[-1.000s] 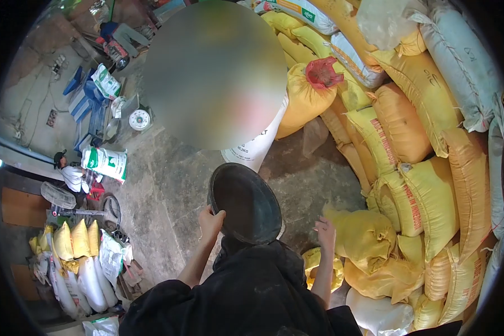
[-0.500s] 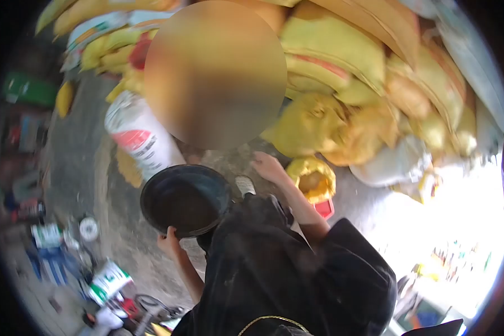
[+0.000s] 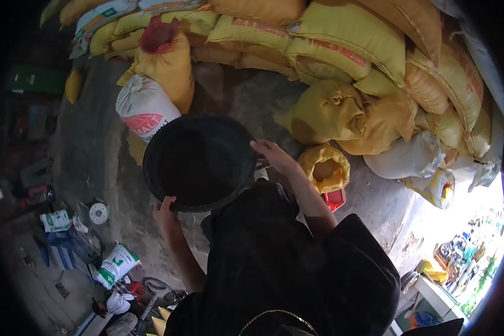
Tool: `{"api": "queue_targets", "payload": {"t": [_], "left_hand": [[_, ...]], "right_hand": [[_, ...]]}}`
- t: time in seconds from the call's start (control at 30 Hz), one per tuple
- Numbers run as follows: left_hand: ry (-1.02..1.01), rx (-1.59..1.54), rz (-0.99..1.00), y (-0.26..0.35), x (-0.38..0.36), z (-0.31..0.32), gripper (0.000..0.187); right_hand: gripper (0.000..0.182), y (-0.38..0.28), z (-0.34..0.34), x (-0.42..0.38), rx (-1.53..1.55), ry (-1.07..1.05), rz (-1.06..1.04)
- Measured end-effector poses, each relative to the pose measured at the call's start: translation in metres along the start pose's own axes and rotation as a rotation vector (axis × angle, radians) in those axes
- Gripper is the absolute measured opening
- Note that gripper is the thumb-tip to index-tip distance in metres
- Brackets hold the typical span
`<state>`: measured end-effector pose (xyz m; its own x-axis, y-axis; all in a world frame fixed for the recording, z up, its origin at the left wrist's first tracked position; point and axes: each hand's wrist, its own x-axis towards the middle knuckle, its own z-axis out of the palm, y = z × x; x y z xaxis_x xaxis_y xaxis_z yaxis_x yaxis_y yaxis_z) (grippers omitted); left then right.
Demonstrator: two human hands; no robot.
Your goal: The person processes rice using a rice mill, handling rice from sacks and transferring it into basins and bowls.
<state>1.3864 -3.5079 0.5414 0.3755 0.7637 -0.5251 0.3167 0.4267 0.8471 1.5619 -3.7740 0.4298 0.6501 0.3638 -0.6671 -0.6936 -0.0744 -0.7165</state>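
Note:
A wide round black basin is held up in front of my body, its dark inside facing me. My left hand is closed on the rim at the near left, thumb over the edge. On the right side of the rim, my right hand grips too, with part of its fingers hidden behind the basin. Just beyond the basin stands a white sack with a red print, leaning by a yellow sack with a red top.
Stacked yellow sacks line the far side. An open yellow sack stands right of my right hand, beside a red container. At left are a dial scale, a white-green bag and a bicycle.
My right hand, apart from the basin before, has come to its right rim. The basin has risen closer to me and shifted right. A blurred area at the top centre is gone.

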Motion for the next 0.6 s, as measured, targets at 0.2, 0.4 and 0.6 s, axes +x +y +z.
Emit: {"api": "queue_targets", "payload": {"t": [0.2, 0.4, 0.6], "left_hand": [[-0.079, -0.079, 0.145, 0.023, 0.005, -0.013, 0.024], [0.037, -0.042, 0.232, 0.048, 0.038, -0.069, 0.016], [0.181, -0.130, 0.263, 0.058, 0.097, -0.167, 0.014]], "right_hand": [[0.040, -0.018, 0.028, 0.027, -0.086, -0.141, 0.056], [0.031, -0.048, 0.120, 0.036, -0.223, -0.254, 0.006], [0.030, -0.048, 0.252, 0.068, -0.290, -0.362, -0.053]]}}
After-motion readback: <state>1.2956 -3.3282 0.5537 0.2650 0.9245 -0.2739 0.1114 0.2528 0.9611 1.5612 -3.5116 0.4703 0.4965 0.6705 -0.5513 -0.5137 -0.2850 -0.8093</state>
